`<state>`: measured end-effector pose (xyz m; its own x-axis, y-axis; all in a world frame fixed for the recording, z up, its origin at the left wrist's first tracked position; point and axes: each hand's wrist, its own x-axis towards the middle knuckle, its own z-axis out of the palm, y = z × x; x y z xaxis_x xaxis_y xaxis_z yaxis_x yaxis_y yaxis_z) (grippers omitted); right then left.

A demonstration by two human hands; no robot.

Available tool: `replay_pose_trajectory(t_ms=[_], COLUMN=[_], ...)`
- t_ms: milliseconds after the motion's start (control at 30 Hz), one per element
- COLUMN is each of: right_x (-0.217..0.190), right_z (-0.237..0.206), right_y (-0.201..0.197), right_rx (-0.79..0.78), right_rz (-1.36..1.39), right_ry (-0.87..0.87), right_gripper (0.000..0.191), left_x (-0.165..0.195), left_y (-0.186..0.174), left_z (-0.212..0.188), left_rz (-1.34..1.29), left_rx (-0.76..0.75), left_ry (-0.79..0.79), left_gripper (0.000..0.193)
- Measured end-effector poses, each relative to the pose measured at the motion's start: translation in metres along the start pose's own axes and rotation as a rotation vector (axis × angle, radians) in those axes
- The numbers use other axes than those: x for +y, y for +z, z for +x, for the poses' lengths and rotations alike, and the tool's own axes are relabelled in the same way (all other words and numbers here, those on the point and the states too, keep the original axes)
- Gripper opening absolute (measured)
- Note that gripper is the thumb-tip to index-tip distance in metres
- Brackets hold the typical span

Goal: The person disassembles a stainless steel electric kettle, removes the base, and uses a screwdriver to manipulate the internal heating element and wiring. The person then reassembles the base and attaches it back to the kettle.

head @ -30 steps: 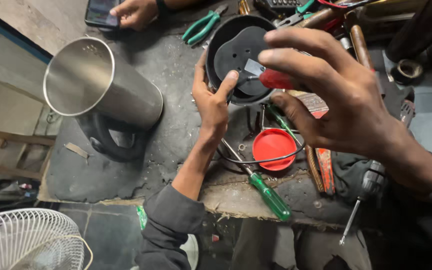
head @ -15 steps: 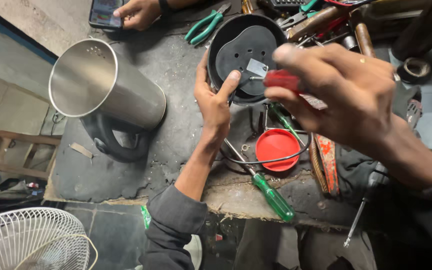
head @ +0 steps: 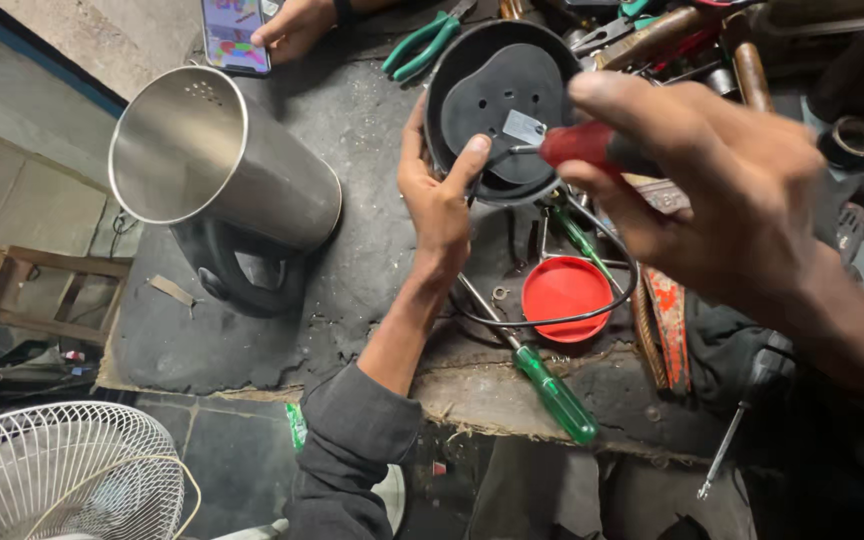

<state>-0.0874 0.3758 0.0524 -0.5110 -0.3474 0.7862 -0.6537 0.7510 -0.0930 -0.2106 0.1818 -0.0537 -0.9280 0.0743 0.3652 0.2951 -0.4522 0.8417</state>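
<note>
My left hand (head: 439,195) grips the near rim of a round black kettle base (head: 497,100) that stands tilted on the workbench, thumb pressed on its inner face. My right hand (head: 712,190) is closed on a red-handled screwdriver (head: 577,146), whose tip points at a small silver metal tab (head: 523,127) in the middle of the base. A black cable (head: 592,300) loops from the base down around a red lid (head: 565,285).
A steel kettle body (head: 217,165) with a black handle lies on its side to the left. A green-handled screwdriver (head: 552,392) lies near the bench's front edge. Green pliers (head: 424,45) and several tools lie at the back. Another person's hand (head: 297,25) holds a phone (head: 235,35). A white fan guard (head: 62,470) stands below.
My right hand has brought the red-handled screwdriver lower and leftwards, so its tip now sits at the metal tab. My left hand keeps its hold on the base.
</note>
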Motion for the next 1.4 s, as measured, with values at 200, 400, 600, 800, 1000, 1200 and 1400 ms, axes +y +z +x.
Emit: replay_pose_trajectory(t_ms=[200, 400, 600, 800, 1000, 1200, 1400], right_x=[-0.003, -0.003, -0.012, -0.013, -0.021, -0.019, -0.026], right_z=[0.004, 0.010, 0.010, 0.020, 0.016, 0.020, 0.017], right_y=[0.001, 0.004, 0.002, -0.003, 0.002, 0.001, 0.016], right_rx=[-0.014, 0.054, -0.025, 0.038, 0.038, 0.034, 0.110], right_rz=[0.081, -0.086, 0.133, 0.132, 0.125, 0.196, 0.234], right_ry=[0.032, -0.014, 0.060, -0.011, -0.008, -0.039, -0.002], right_gripper=[0.052, 0.057, 0.047, 0.047, 0.047, 0.047, 0.047], left_x=[-0.001, -0.001, 0.001, 0.004, 0.001, -0.002, -0.002], left_y=[-0.001, 0.000, 0.002, 0.005, 0.001, 0.003, 0.000], left_z=[0.000, 0.000, -0.001, -0.001, -0.003, -0.001, 0.000], left_rz=[-0.009, 0.028, 0.005, 0.001, 0.011, -0.045, 0.017], left_rx=[-0.025, -0.019, 0.000, -0.042, -0.077, -0.064, -0.056], left_ry=[0.010, -0.012, 0.009, 0.020, -0.020, 0.015, 0.033], left_gripper=[0.070, 0.070, 0.071, 0.067, 0.065, 0.063, 0.059])
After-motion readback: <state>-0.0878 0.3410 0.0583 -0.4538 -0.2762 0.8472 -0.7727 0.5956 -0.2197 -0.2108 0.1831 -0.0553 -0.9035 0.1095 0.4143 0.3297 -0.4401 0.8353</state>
